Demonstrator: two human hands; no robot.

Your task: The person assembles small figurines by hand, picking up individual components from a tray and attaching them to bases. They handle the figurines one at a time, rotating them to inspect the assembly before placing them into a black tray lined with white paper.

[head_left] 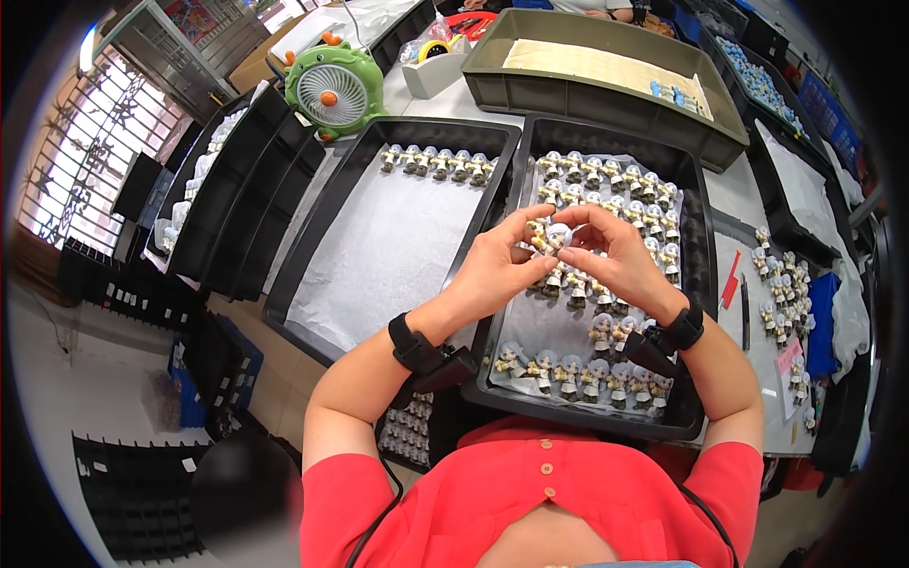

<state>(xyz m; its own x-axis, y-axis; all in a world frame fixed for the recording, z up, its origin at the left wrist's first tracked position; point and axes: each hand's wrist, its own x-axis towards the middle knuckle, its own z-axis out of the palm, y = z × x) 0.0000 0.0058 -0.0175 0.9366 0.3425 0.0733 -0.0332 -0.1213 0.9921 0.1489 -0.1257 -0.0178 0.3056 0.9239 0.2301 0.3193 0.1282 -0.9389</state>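
A small figurine (557,237) with pale hair and white-and-gold clothes is pinched between the fingertips of both hands. My left hand (490,270) grips it from the left with thumb and fingers. From the other side my right hand (620,257) closes on it, thumb near its head. Both are raised over a black tray (699,251) lined with white paper, where several rows of similar figurines (592,374) lie. My hands hide part of those rows. Beside it on the left, a second black tray (315,239) has a single row of figurines (437,163) along its far end.
A green fan (331,90), a tape dispenser (436,74) and an olive bin (568,104) stand at the back. Black trays (241,194) are stacked left. To the right lie a red tool (730,279), a dark pen-like stick (745,312), loose figurines (784,293) and a blue box (822,327).
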